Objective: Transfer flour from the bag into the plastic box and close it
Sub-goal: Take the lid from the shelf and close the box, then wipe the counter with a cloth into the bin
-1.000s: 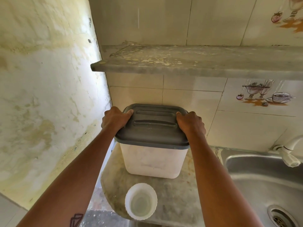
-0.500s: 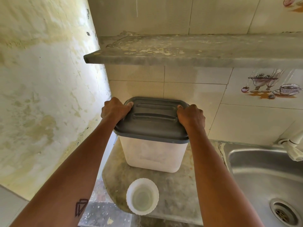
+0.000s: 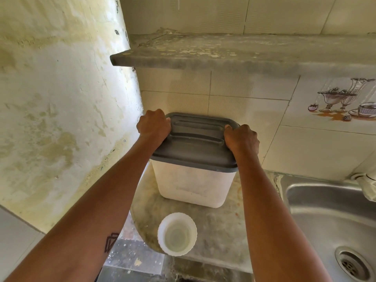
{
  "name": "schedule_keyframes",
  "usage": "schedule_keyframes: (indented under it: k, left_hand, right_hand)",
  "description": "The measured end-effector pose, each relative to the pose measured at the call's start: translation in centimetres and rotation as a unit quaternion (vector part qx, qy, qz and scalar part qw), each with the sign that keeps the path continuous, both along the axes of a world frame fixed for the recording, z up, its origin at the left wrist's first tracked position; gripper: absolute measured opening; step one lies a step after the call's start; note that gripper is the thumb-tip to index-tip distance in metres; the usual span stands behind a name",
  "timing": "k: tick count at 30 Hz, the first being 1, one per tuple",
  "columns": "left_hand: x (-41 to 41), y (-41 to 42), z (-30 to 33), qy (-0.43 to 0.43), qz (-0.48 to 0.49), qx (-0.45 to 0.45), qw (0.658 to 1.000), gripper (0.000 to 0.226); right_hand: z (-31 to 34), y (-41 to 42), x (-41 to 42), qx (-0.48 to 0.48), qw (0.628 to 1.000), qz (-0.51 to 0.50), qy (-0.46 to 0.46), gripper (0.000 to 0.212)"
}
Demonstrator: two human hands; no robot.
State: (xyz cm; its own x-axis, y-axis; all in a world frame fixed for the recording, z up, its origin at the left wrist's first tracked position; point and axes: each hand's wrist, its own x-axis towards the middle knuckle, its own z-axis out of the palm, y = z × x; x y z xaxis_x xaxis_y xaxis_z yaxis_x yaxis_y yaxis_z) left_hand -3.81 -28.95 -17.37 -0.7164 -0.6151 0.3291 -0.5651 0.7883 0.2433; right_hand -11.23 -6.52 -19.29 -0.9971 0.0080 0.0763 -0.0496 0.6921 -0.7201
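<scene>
The plastic box, white and translucent, stands on the stone surface at its far left corner, close against the tiled wall and beneath a worn concrete shelf. A dark grey lid sits on top of the box, covering its opening all round as far as can be seen.

Both hands are on the lid. The left hand is curled over the lid's far left edge, with the fingers folded down the side out of view. The right hand grips the lid's right edge in the same manner, thumb side toward the ridges moulded along the top (whether the lid is fully snapped down cannot be told from here). Both forearms reach straight forward from the bottom of the view.

Nearer the camera, a small white bowl with a scalloped rim rests on the surface's front edge, apart from the box. To the right lies a steel sink with its drain, and a white tap juts in at the right edge.
</scene>
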Motion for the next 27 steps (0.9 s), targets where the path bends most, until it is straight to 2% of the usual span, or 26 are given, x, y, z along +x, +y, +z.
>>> schedule_keyframes:
  k: [4,7,9,11,14,16,18,22,25,27]
  left_hand:
    - [0.4,0.1,0.1,0.01,-0.001,0.016,1.0,0.041]
    - [1.4,-0.5,0.0,0.036,0.006,0.098,0.995,0.049]
    - [2.6,-1.2,-0.3,0.104,0.013,0.196,0.975,0.058]
    - [4.3,-1.9,-1.4,0.195,0.039,0.268,0.943,0.059]
    - [7.4,-3.3,-4.9,0.272,0.075,0.296,0.913,0.058]
    - [9.9,-4.2,-8.1,0.236,0.088,0.282,0.926,0.047]
    - [12.5,-4.2,-10.5,0.183,0.078,0.255,0.946,0.024]
    - [16.6,-2.2,-13.8,0.11,-0.038,0.236,0.965,0.023]
    - [18.8,-1.3,-16.3,0.032,-0.162,0.238,0.957,0.026]
    - [19.8,-0.7,-17.5,-0.013,-0.218,0.261,0.94,0.034]
  right_hand:
    - [-0.3,0.3,0.2,-0.046,0.999,-0.016,-0.015,0.041]
    - [-0.5,1.1,0.6,-0.157,0.986,-0.044,-0.02,0.048]
    - [-0.8,2.2,0.9,-0.264,0.961,-0.075,-0.018,0.05]
    - [-2.2,3.5,1.5,-0.314,0.943,-0.108,0.009,0.05]
    - [-6.6,5.1,3.5,-0.293,0.947,-0.128,0.039,0.048]
    - [-10.1,5.6,5.0,-0.245,0.963,-0.108,0.034,0.035]
    - [-12.8,5.9,6.7,-0.16,0.985,-0.067,0.015,0.02]
    - [-15.6,5.7,10.8,-0.051,0.995,0.082,-0.011,0.013]
    - [-16.3,5.6,13.2,-0.027,0.979,0.201,-0.033,0.023]
    - [-16.4,5.7,14.3,-0.006,0.962,0.272,-0.041,0.035]
